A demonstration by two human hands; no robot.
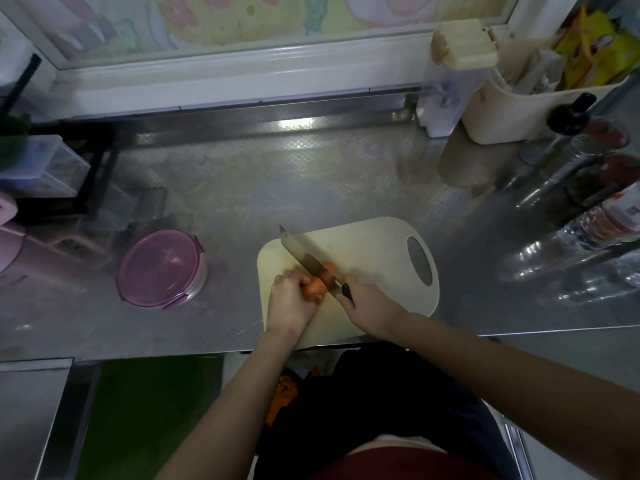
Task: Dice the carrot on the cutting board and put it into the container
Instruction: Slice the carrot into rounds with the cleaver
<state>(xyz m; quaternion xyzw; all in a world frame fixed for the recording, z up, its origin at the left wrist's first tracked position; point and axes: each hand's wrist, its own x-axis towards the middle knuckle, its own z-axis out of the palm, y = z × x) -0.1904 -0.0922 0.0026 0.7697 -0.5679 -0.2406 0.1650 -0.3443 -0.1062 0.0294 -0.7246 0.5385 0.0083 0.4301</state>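
An orange carrot lies on the cream cutting board near the counter's front edge. My left hand grips the carrot's left end with curled fingers. My right hand holds the black handle of a cleaver. Its wide blade stands across the carrot, with a cut orange piece on the blade's far side. A round container with a purple clip lid sits on the counter left of the board, lid on.
The steel counter runs back to a window sill. A cream utensil caddy and several bottles crowd the right side. A black rack with clear boxes and pink items stand at the left.
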